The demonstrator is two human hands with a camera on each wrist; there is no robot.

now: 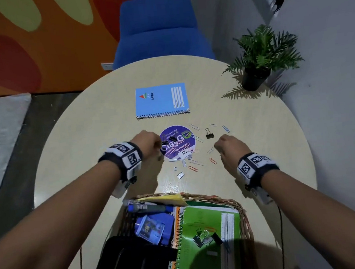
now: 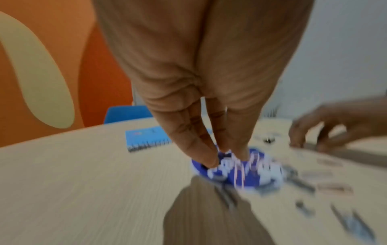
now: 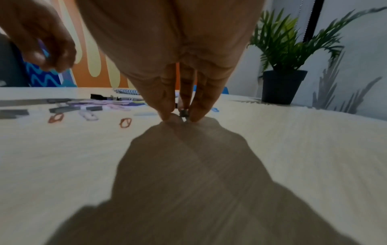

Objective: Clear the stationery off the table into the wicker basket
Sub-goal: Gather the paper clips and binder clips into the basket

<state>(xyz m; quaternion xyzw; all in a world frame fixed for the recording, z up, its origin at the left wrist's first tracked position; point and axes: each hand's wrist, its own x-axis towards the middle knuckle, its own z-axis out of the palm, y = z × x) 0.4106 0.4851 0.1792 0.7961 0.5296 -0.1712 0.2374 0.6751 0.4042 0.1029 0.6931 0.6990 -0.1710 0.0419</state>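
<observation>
Both hands work the clip scatter: left hand (image 1: pixel 149 142) pinches a black binder clip (image 1: pixel 164 143) at nine o'clock of the purple sticker (image 1: pixel 178 144); right hand (image 1: pixel 230 148), at three o'clock, pinches something small.

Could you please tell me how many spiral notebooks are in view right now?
2: a light blue spiral notebook flat, far on the pale round table, and a green spiral notebook in the wicker basket. An orange edge beneath the green one may be a third.
</observation>
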